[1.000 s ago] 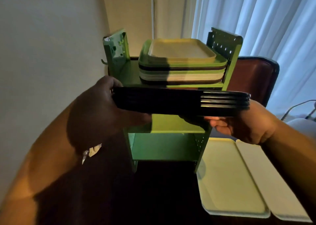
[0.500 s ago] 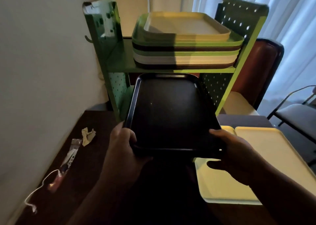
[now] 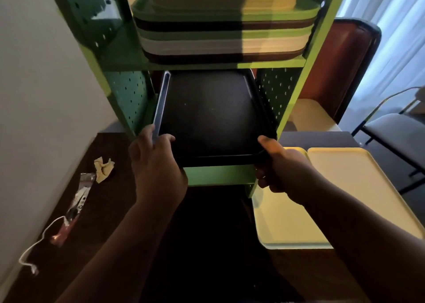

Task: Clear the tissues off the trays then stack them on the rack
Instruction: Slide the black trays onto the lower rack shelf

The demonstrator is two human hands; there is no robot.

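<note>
A stack of black trays point(image 3: 211, 116) lies mostly inside the middle shelf of the green rack point(image 3: 220, 175), its near edge sticking out over the shelf front. My left hand point(image 3: 156, 162) grips the stack's near left corner. My right hand point(image 3: 280, 167) holds the near right corner, thumb on top. On the rack's top shelf sits a pile of several green, brown, grey and cream trays point(image 3: 223, 26). A crumpled tissue point(image 3: 104, 168) lies on the dark table left of the rack.
Two pale yellow trays point(image 3: 287, 222) point(image 3: 358, 187) lie side by side on the table right of the rack. A wrapper with a white cord point(image 3: 76, 207) lies by the left wall. A brown chair point(image 3: 345, 63) stands behind the rack, and a metal-framed chair point(image 3: 397, 130) stands at the right.
The black stack went from held edge-on in front of the rack to lying flat and pushed deep into the middle shelf. Both hands kept their grip and moved forward with it.
</note>
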